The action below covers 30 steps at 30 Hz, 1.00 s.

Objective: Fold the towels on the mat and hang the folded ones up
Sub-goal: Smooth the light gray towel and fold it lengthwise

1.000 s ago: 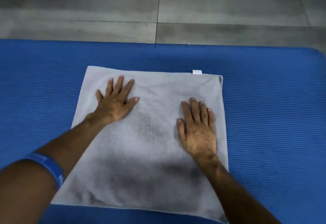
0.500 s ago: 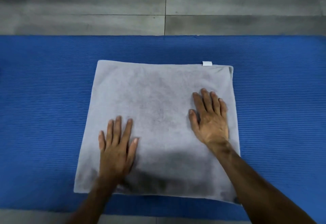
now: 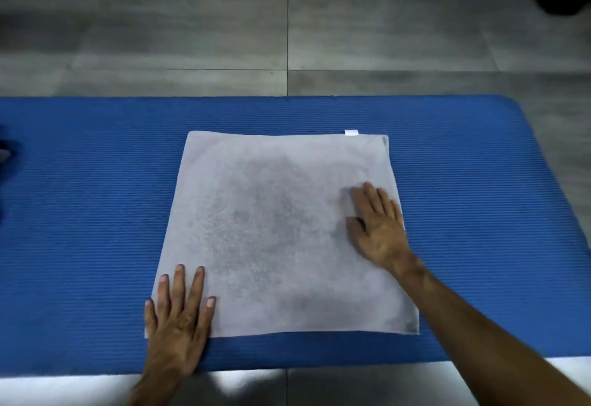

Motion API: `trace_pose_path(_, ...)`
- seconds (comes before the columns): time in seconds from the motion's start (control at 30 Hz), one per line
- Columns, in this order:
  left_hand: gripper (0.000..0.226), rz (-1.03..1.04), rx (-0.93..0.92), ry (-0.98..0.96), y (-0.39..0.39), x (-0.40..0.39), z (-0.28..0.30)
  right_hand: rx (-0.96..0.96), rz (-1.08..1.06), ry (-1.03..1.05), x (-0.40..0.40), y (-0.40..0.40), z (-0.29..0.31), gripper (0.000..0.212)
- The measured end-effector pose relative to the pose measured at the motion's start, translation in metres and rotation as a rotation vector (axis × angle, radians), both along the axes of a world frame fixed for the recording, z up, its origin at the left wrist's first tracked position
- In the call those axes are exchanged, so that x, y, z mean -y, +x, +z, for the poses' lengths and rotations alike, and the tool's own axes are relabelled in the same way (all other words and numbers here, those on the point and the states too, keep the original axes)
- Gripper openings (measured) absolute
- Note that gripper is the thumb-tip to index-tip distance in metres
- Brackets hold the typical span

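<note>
Nearest me, the left hand (image 3: 177, 319) lies flat with fingers spread on the near-left corner of the grey towel (image 3: 278, 233), its heel over the edge onto the blue mat (image 3: 80, 214). Further in, the right hand (image 3: 377, 226), blurred, looks flat and open, fingers together, pressing the towel's right side. The towel sits square mid-mat, already doubled, its white tag (image 3: 351, 132) at the far edge. Uneven pressure from either palm could, I'd judge, drag the layers askew, leaving the next fold crooked. No containers in sight; only tiled floor (image 3: 287, 22) beyond
</note>
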<state>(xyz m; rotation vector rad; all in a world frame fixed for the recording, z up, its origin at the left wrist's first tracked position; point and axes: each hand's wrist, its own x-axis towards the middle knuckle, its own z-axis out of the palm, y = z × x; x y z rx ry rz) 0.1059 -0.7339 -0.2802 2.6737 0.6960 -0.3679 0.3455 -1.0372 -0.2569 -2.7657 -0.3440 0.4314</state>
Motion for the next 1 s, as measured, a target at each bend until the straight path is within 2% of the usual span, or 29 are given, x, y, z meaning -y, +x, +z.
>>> trace_pose_path(0.13,0.062,0.023,0.150,-0.075,0.002,-0.004,0.010,0.023,-0.428,0.174,0.037,-0.091,0.003,0.063)
trace_pose_path(0.2,0.055,0.124,0.237,-0.087,0.005,-0.007,0.016,-0.007,-0.640,0.392,0.046,-0.117,0.016,0.047)
trace_pose_path(0.3,0.052,0.285,0.293,-0.083,0.004,-0.010,0.015,-0.245,-0.902,0.728,0.057,-0.134,0.018,0.035)
trace_pose_path(0.37,0.058,0.437,0.293,-0.125,0.005,-0.013,0.018,-0.368,-1.036,0.814,0.066,-0.135,0.016,0.028)
trace_pose_path(0.43,0.053,0.619,0.278,-0.250,0.004,-0.017,0.027,-0.457,-1.071,0.827,0.071,-0.134,0.021,0.021)
trace_pose_path(0.5,0.027,0.733,0.260,-0.376,0.000,-0.022,0.034,-0.494,-1.018,0.817,0.078,-0.131,0.028,0.027)
trace_pose_path(0.57,0.025,0.765,0.279,-0.467,-0.007,-0.027,0.039,-0.530,-0.966,0.823,0.083,-0.126,0.037,0.035)
trace_pose_path(0.67,0.028,0.793,0.273,-0.657,-0.015,-0.027,0.049,-0.600,-0.968,0.862,0.088,-0.121,0.042,0.027)
trace_pose_path(0.73,0.016,0.772,0.217,-0.745,-0.022,-0.030,0.055,-0.688,-0.963,0.914,0.093,-0.122,0.045,0.024)
trace_pose_path(0.8,0.007,0.724,0.150,-0.804,-0.030,-0.037,0.066,-0.741,-0.952,0.933,0.103,-0.128,0.045,0.049)
trace_pose_path(0.87,0.022,0.675,0.075,-0.887,-0.040,-0.046,0.076,-0.749,-0.968,0.931,0.114,-0.138,0.048,0.068)
trace_pose_path(1.0,0.055,0.621,-0.092,-1.012,-0.061,-0.050,0.097,-0.712,-0.924,0.815,0.128,-0.166,0.067,0.049)
